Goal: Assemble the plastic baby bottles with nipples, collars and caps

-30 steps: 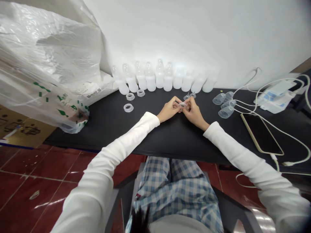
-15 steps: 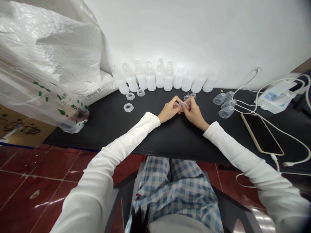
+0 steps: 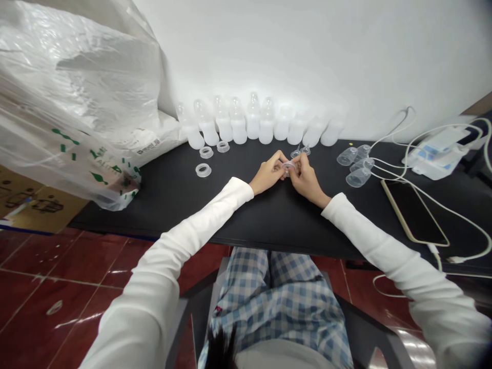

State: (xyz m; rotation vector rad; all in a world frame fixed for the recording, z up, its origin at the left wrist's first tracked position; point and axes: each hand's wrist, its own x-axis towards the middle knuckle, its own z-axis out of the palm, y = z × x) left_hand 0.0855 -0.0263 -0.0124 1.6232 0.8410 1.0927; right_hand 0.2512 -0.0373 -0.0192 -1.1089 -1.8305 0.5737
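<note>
While a small clear plastic ring [image 3: 288, 166] is pinched between the fingertips of both hands, the left hand [image 3: 266, 175] and the right hand [image 3: 307, 180] are held together just above a matte black desk [image 3: 172, 207], with the forearms resting on it. The ring is gripped near the middle of the desk, directly in front of two small clear teats [image 3: 295, 153], which lie just beyond the fingers. Along the wall, ten milky white plastic bottles [image 3: 238, 132] are lined up upright; clear teats are seen on six of them, while on the other four none can be made out. Three further clear rings [image 3: 203, 170] are laid flat to the left of the hands, and four transparent plastic cups [image 3: 358, 178] are grouped to the right. Beyond those, one white electronic unit [image 3: 436, 155] trailing white cables and one gold-framed black smartphone [image 3: 413, 211] are placed on the desk. A large translucent plastic bag with green print [image 3: 77, 102] is heaped at the desk's left end.
</note>
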